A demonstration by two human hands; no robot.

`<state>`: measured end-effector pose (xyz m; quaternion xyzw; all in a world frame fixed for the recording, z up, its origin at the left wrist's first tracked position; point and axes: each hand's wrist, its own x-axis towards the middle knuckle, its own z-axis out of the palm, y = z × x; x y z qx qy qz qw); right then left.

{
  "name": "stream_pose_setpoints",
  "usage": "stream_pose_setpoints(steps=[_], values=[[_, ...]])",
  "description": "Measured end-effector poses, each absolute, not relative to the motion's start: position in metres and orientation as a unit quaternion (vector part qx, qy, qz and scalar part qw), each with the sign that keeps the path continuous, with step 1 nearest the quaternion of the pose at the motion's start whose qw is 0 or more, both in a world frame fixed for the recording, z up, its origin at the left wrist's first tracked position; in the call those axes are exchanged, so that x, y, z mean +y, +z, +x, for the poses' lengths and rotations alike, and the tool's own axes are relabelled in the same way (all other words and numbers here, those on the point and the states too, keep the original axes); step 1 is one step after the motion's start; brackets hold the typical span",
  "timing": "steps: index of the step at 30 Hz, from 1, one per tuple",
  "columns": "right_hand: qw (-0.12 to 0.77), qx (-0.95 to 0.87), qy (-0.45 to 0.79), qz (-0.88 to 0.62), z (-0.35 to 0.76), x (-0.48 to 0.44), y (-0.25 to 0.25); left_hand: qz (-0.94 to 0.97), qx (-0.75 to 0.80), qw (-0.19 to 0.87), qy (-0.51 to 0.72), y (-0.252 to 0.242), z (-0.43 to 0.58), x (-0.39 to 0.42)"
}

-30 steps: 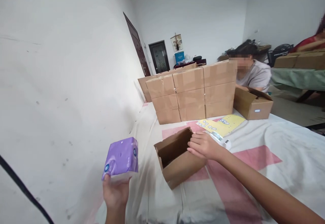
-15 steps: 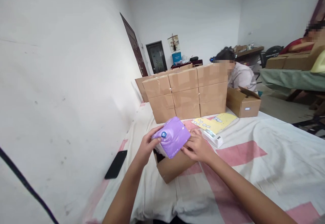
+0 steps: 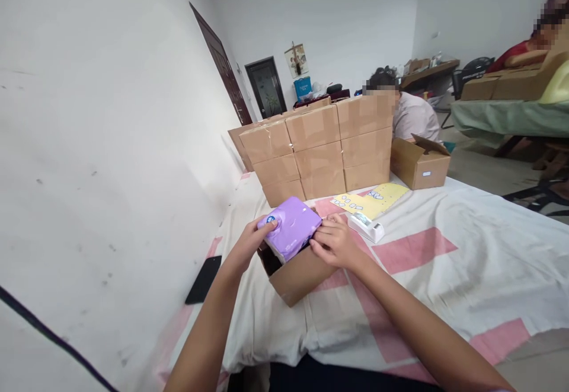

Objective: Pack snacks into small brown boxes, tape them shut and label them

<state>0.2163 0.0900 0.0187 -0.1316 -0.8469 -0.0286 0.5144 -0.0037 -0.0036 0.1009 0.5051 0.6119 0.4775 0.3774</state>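
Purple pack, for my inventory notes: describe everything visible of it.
The purple pack looks like a shiny, plastic-wrapped block with a round blue logo and whitish side. It tilts over the nearer open cardboard box. The left hand grips its left end, thumb on top; the right hand is at its right edge, contact unclear.

glossy plastic pack (image 3: 293,226), matt cardboard box (image 3: 302,279), creased cloth tablecloth (image 3: 427,288)

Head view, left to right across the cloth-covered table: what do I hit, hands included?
Black phone → left hand → purple pack → right hand → white tape dispenser → labelled cardboard box. Overlapping things skipped.
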Motion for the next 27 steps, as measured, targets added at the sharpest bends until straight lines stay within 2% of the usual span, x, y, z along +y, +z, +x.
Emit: stream_pose_setpoints(steps=[7,27], values=[[0.525,-0.839,-0.036,-0.135,0.217,0.087,0.018,0.515,0.652,0.345,0.437,0.102,-0.004,-0.003],[0.530,-0.833,-0.033,-0.156,0.214,0.089,0.019,0.653,0.678,0.115,0.319,0.070,-0.026,0.027]])
